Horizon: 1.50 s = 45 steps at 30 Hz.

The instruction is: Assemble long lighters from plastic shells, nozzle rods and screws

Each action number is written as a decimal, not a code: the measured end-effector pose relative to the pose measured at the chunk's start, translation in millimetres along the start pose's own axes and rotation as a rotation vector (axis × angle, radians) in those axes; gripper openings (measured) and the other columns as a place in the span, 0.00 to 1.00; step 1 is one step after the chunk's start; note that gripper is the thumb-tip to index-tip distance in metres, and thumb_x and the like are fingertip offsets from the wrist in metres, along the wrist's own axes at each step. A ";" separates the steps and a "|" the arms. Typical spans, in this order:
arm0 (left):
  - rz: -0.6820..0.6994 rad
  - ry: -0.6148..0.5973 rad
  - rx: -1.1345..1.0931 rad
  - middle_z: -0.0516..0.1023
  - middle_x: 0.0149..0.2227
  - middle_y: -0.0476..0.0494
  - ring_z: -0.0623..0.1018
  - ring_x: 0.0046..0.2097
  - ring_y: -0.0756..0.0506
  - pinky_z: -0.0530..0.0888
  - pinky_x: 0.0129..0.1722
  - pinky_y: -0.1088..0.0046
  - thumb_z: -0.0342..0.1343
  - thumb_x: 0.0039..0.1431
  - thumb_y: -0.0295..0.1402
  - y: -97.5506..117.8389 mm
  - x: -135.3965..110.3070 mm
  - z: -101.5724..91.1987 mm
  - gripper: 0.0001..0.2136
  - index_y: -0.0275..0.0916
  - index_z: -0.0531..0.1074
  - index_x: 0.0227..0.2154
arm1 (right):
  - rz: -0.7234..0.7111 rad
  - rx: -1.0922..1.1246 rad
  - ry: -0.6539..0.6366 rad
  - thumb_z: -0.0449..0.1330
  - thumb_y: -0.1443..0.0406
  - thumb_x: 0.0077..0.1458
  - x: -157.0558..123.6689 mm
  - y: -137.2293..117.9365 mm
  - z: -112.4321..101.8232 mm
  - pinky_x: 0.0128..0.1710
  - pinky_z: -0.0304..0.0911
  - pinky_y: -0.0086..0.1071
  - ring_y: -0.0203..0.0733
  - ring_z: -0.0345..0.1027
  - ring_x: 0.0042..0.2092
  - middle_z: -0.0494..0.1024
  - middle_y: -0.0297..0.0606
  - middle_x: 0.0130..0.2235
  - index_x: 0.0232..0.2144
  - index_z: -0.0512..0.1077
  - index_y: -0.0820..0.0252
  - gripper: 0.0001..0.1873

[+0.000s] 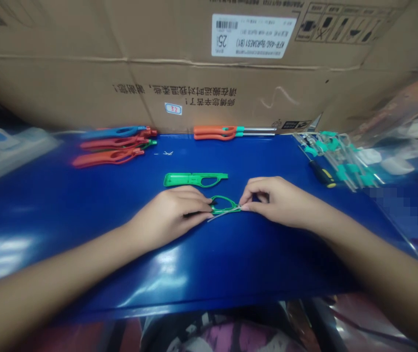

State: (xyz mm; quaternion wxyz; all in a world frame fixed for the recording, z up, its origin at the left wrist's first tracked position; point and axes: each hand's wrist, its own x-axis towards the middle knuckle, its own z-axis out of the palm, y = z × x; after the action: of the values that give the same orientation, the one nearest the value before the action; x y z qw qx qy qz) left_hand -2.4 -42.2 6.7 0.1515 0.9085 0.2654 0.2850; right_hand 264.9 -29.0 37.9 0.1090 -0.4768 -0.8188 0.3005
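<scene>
My left hand [179,210] is closed on a green lighter casing half [224,199], its fingers covering the handle end so that only the looped front part shows. At the casing's narrow right end, my right hand [267,198] pinches a thin pale tube or wire [220,214], which slants down to the left across the casing. Whether that strip is fixed to the casing I cannot tell. Just beyond my hands, the other green casing half [185,180] lies on the blue table [121,274], its hollow inside facing up.
Red and blue lighter casings [109,144] lie at the back left. Orange lighters with metal barrels [216,132] rest against a cardboard box [172,44]. At right are metal barrels with teal collars [344,159] and a black-and-yellow screwdriver [322,174].
</scene>
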 end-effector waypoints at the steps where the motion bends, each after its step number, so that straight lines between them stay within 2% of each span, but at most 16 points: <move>1: 0.004 -0.009 0.004 0.85 0.41 0.43 0.82 0.46 0.44 0.80 0.48 0.67 0.61 0.63 0.30 -0.3 -0.2 -0.4 0.06 0.37 0.81 0.41 | 0.029 0.024 -0.014 0.63 0.67 0.56 0.6 0.8 -1.4 0.30 0.57 0.29 0.34 0.62 0.29 0.76 0.34 0.31 0.30 0.79 0.59 0.04; 6: 0.033 -0.051 0.041 0.84 0.45 0.42 0.82 0.49 0.44 0.80 0.52 0.66 0.59 0.65 0.30 -1.3 -1.4 -3.0 0.08 0.37 0.80 0.45 | 0.148 0.091 -0.103 0.64 0.63 0.54 1.1 6.0 -10.4 0.26 0.53 0.29 0.34 0.57 0.25 0.69 0.30 0.23 0.29 0.78 0.60 0.06; 10: 0.043 -0.072 0.070 0.84 0.46 0.42 0.82 0.50 0.43 0.80 0.52 0.65 0.58 0.66 0.29 -1.5 -2.2 -4.1 0.09 0.38 0.80 0.46 | 0.119 0.119 -0.149 0.64 0.59 0.55 1.3 8.7 -12.9 0.28 0.55 0.29 0.34 0.59 0.27 0.71 0.31 0.25 0.33 0.78 0.60 0.10; 13: 0.045 -0.074 0.084 0.84 0.48 0.43 0.82 0.50 0.43 0.80 0.53 0.64 0.57 0.66 0.29 -1.3 -2.5 -4.5 0.12 0.40 0.79 0.49 | 0.113 0.130 -0.133 0.63 0.57 0.55 2.2 9.8 -10.6 0.28 0.55 0.29 0.34 0.59 0.27 0.71 0.31 0.25 0.32 0.78 0.60 0.12; 18: 0.035 -0.101 0.109 0.83 0.49 0.44 0.81 0.51 0.43 0.80 0.53 0.63 0.57 0.66 0.29 -0.3 -2.8 -6.4 0.13 0.41 0.78 0.52 | 0.115 0.046 -0.088 0.63 0.59 0.56 2.3 8.2 -5.1 0.27 0.53 0.29 0.33 0.56 0.25 0.68 0.30 0.22 0.28 0.77 0.60 0.10; 28: 0.066 -0.148 0.109 0.83 0.49 0.42 0.81 0.53 0.42 0.81 0.51 0.64 0.54 0.67 0.27 2.0 -0.8 -9.8 0.14 0.41 0.77 0.52 | 0.069 -0.051 -0.038 0.61 0.64 0.58 -1.4 3.1 -0.5 0.29 0.55 0.27 0.34 0.63 0.28 0.76 0.34 0.29 0.27 0.74 0.60 0.08; 36: 0.053 -0.110 0.066 0.83 0.48 0.42 0.82 0.51 0.44 0.81 0.52 0.65 0.56 0.67 0.28 -2.6 1.2 -8.8 0.12 0.39 0.78 0.51 | 0.051 -0.004 -0.088 0.62 0.59 0.59 -2.3 2.9 -5.2 0.28 0.55 0.28 0.34 0.62 0.26 0.73 0.32 0.25 0.29 0.76 0.60 0.11; 42: 0.031 -0.084 0.042 0.83 0.47 0.42 0.82 0.48 0.44 0.80 0.49 0.67 0.57 0.66 0.28 -2.3 0.1 -7.4 0.12 0.41 0.78 0.50 | 0.031 -0.097 -0.023 0.62 0.64 0.59 -1.2 1.8 -1.0 0.29 0.55 0.28 0.35 0.64 0.29 0.77 0.35 0.30 0.28 0.75 0.59 0.08; 45: 0.025 -0.070 0.030 0.83 0.47 0.40 0.81 0.48 0.44 0.80 0.49 0.65 0.57 0.66 0.28 -1.1 0.6 -5.4 0.12 0.40 0.78 0.50 | -0.072 -0.097 0.033 0.61 0.66 0.59 -1.0 4.2 -0.9 0.32 0.56 0.29 0.35 0.64 0.30 0.76 0.36 0.34 0.32 0.75 0.60 0.04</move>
State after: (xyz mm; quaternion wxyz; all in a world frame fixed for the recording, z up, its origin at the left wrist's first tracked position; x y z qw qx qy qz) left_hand -5.6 -40.3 10.7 0.1436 0.9233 0.2528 0.2510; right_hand 268.9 -28.0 36.2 0.1098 -0.4565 -0.8473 0.2483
